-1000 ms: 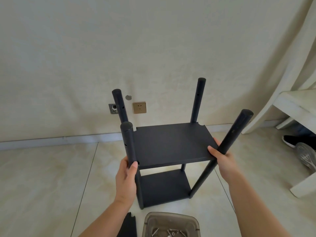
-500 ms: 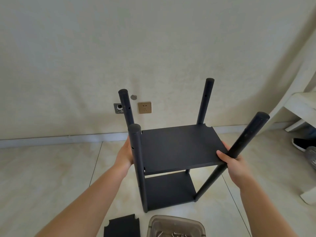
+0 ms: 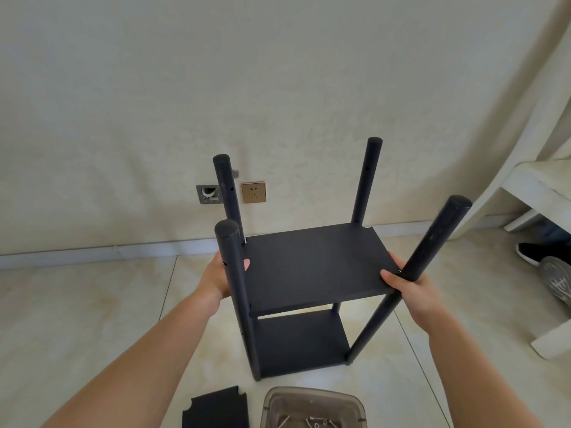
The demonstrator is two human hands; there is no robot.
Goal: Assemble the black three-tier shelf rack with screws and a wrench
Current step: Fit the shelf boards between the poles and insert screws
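Change: our left hand (image 3: 221, 274) has left the front-left post (image 3: 236, 291) for the middle shelf (image 3: 315, 267), gripping its left edge.
Right hand (image 3: 411, 287): grips shelf and splayed post (image 3: 411, 273).
Rack: on floor (image 3: 77, 319).
Meaning: shelf being seated; screws (image 3: 316, 423) wait.

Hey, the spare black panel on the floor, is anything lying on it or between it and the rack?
Nothing visible. The spare panel lies bare on the floor beside the clear screw box, with open tile up to the rack. Both hands are on the rack's middle shelf.

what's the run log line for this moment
stage: fitting middle shelf | left hand: holds shelf edge | right hand: grips shelf corner | spare shelf: floor
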